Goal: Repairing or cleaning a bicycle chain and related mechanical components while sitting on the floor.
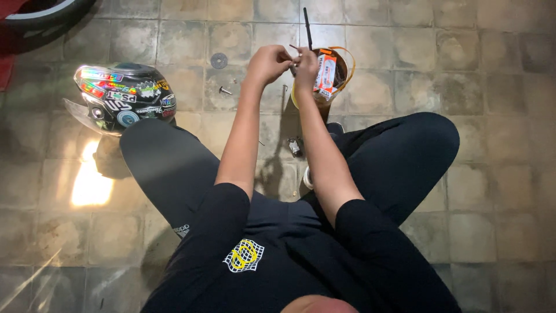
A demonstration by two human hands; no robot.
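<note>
I sit cross-legged on a tiled floor with both arms stretched forward. My left hand and my right hand meet over the floor, fingers pinched together on a small dark part that is too small to make out. Just beyond my right hand stands a yellow bucket holding an orange-and-white package and a thin dark rod that sticks up out of it.
A black helmet covered in stickers lies on the floor at left. A round metal washer and a bolt lie near it. Small metal parts rest between my knees. A tyre shows at top left.
</note>
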